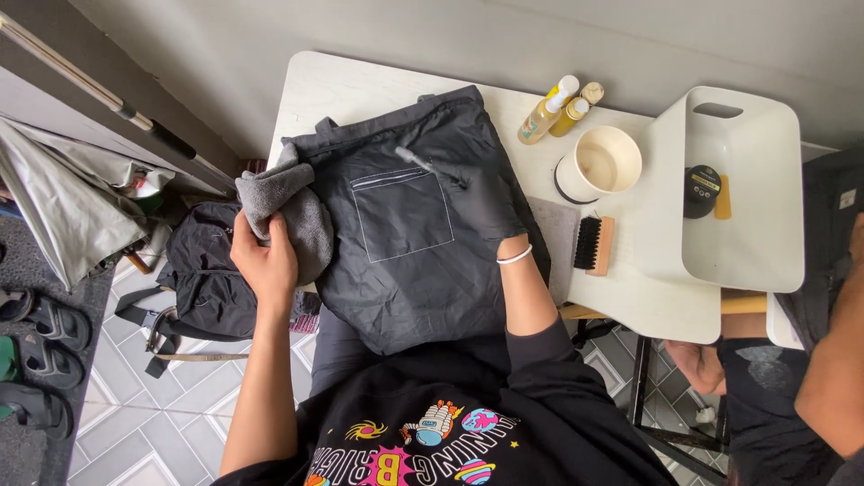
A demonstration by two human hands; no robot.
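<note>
A dark grey tote bag (396, 270) with a stitched square pocket lies flat on the white table (342, 90) in front of me. My left hand (264, 259) grips a bunched grey cloth (292, 207) at the bag's left edge. My right hand (486, 202) wears a black glove and a white wristband. It rests on the bag's upper right part and holds a thin grey-handled brush (417, 162) whose tip touches the fabric just above the pocket.
To the right on the table are small yellow bottles (551, 110), a white cup (601, 162), a wooden bristle brush (594, 245) and a white tray (765, 225) holding a black tin (700, 189). Another person (810, 360) stands at right. A black backpack (207, 270) and sandals (40, 328) lie on the floor at left.
</note>
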